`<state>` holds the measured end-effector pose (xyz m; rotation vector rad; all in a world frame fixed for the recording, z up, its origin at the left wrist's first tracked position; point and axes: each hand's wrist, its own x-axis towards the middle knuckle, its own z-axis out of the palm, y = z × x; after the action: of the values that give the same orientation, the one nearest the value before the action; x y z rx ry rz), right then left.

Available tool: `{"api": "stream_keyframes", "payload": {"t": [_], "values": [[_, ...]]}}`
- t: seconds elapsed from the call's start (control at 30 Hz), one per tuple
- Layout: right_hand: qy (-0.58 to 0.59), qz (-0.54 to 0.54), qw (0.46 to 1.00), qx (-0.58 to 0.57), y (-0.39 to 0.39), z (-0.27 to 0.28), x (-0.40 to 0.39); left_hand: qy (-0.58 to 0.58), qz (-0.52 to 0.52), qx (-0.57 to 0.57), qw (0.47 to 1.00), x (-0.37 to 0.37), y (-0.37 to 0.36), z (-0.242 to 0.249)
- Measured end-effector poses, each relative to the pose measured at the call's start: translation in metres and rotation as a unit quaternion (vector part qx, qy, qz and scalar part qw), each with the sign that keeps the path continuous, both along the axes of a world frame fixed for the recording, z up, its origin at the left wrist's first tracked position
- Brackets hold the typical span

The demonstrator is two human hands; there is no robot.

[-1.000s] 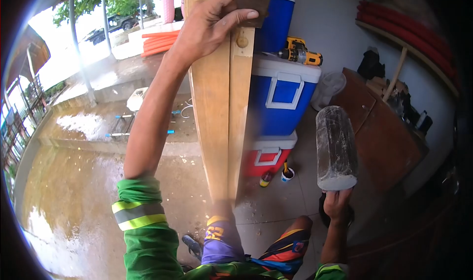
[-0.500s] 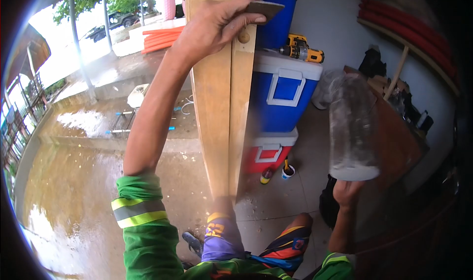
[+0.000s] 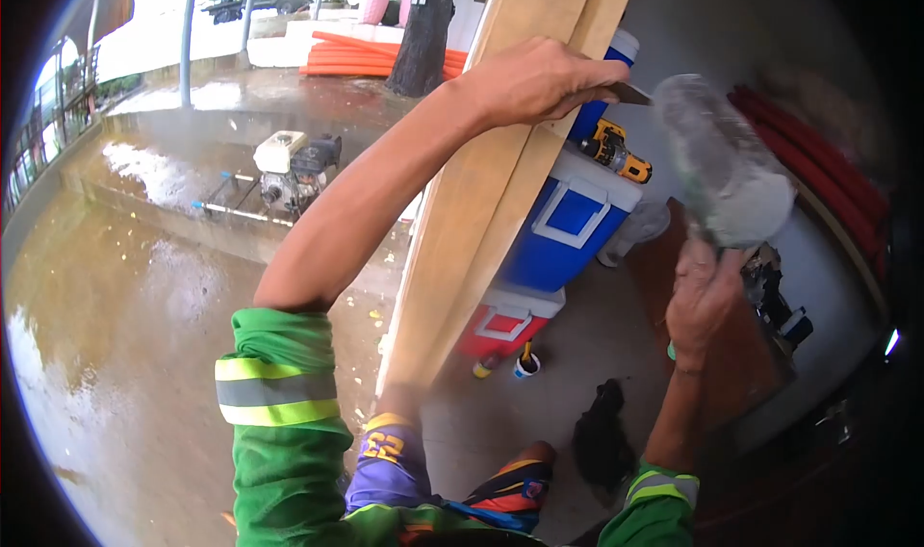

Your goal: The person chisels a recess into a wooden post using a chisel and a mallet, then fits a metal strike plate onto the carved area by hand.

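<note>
Flat blade (image 3: 631,94): pinching in left hand (image 3: 539,80) near edge of wooden frame (image 3: 472,191), partly covering with fingers (image 3: 602,71), stretching arm (image 3: 375,191) diagonally; gripping motion-blurred slab (image 3: 727,162) from below in right hand (image 3: 707,297), angling forearm (image 3: 679,412) upward.

There are three coolers (image 3: 542,258), two blue, one red; one drill (image 3: 616,152) at two o'clock, one engine (image 3: 289,170) at ten, two small containers (image 3: 526,366) at five.

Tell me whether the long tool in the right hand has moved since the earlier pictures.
Yes, upward in view: the long tool in the right hand had its top below the yellow drill; now it reaches above it.
</note>
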<state>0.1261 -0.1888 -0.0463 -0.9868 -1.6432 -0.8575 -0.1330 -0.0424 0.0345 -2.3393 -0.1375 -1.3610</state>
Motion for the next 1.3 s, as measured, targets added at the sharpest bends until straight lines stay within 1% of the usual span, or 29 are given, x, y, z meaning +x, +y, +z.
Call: {"api": "stream_keyframes", "payload": {"t": [0.03,0.07,0.1,0.17,0.23,0.27,0.3,0.33,0.37,0.4,0.43,0.47,0.5,0.53,0.57,0.63,0.67,0.7,0.73,0.77,0.8,0.83,0.87,0.93,1.0,1.07,1.17,1.23,1.3], "values": [[-0.055,-0.063,0.996,0.020,-0.004,-0.001,0.018,0.004,-0.010,0.003,1.000,-0.001,0.000,0.001],[-0.050,-0.076,0.995,0.034,-0.012,0.000,0.030,0.005,-0.016,0.008,1.000,-0.003,0.000,0.003],[-0.021,-0.048,0.997,0.052,-0.022,0.001,0.030,-0.008,-0.022,0.031,0.999,-0.002,0.004,0.001],[0.073,0.138,0.986,0.050,-0.043,0.005,0.016,-0.010,-0.015,0.042,0.999,-0.001,0.007,0.003],[0.105,0.341,0.933,0.038,-0.046,0.013,-0.015,-0.011,-0.013,0.046,0.999,-0.001,0.008,0.000],[0.071,0.270,0.958,0.071,-0.031,0.003,-0.004,-0.010,-0.013,0.050,0.999,-0.001,0.007,0.000],[0.035,0.129,0.990,0.036,-0.027,0.008,0.005,-0.010,-0.015,0.053,0.998,-0.001,0.006,0.000],[-0.022,-0.027,0.999,0.009,-0.022,0.012,0.013,-0.001,-0.008,0.039,0.999,0.000,0.006,0.000],[-0.089,-0.162,0.983,-0.011,-0.018,0.017,0.022,0.008,-0.001,0.025,1.000,0.000,0.006,0.002],[0.221,0.025,0.958,-0.182,-0.013,0.011,0.008,0.015,0.009,0.016,1.000,0.000,0.006,0.005],[0.065,-0.071,0.995,-0.008,-0.011,0.014,0.020,0.010,0.008,0.029,1.000,-0.003,0.006,0.004],[-0.090,-0.166,0.968,0.164,-0.012,0.016,0.044,0.009,0.002,0.039,0.999,-0.002,0.006,0.000],[-0.029,0.001,0.996,0.080,-0.026,0.015,0.029,0.007,-0.001,0.058,0.998,-0.002,0.007,0.002],[0.056,0.209,0.976,0.003,-0.040,0.014,0.014,0.007,0.001,0.051,0.999,-0.004,0.006,0.003],[0.144,0.369,0.917,-0.043,-0.053,0.013,-0.002,0.009,-0.001,0.037,0.999,-0.003,0.004,0.000],[-0.015,0.250,0.965,0.082,-0.041,0.015,-0.002,0.011,-0.006,0.024,1.000,-0.003,0.004,0.001],[-0.035,0.164,0.982,0.086,-0.028,0.009,0.003,0.013,-0.012,0.019,1.000,-0.003,0.004,0.002],[-0.064,0.011,0.997,0.050,-0.010,0.000,0.017,0.015,-0.020,0.013,1.000,-0.002,0.003,0.002],[-0.050,-0.033,0.998,-0.011,-0.002,-0.004,0.021,0.013,-0.009,0.023,1.000,-0.001,0.004,0.000],[-0.002,-0.008,0.998,-0.067,-0.005,-0.007,0.024,0.009,0.002,0.036,0.999,0.000,0.004,-0.001],[0.202,0.143,0.942,-0.226,-0.029,-0.004,0.011,0.006,0.017,0.051,0.999,-0.003,0.005,-0.002],[0.144,0.123,0.963,-0.191,-0.034,-0.022,0.029,0.037,0.092,0.021,0.995,-0.006,0.003,-0.005],[0.083,0.100,0.980,-0.153,-0.030,-0.048,0.058,0.040,0.070,0.037,0.996,-0.005,0.006,-0.017],[0.180,0.110,0.960,-0.182,-0.047,-0.088,0.069,0.051,0.017,0.069,0.996,0.018,-0.014,-0.075],[0.385,0.159,0.876,-0.241,-0.063,-0.126,0.061,0.193,0.013,0.120,0.974,0.047,-0.038,-0.142],[0.455,0.217,0.824,-0.260,-0.072,-0.158,0.058,0.263,-0.001,-0.036,0.964,0.052,-0.056,-0.168],[0.507,0.324,0.749,-0.276,-0.071,-0.195,0.050,0.212,-0.048,-0.146,0.965,0.073,-0.060,-0.190],[0.541,0.357,0.710,-0.276,-0.071,-0.205,0.038,0.277,-0.043,-0.222,0.934,0.095,-0.082,-0.200],[0.544,0.350,0.698,-0.307,-0.072,-0.215,0.035,0.307,-0.038,-0.271,0.911,0.114,-0.095,-0.208]]}}
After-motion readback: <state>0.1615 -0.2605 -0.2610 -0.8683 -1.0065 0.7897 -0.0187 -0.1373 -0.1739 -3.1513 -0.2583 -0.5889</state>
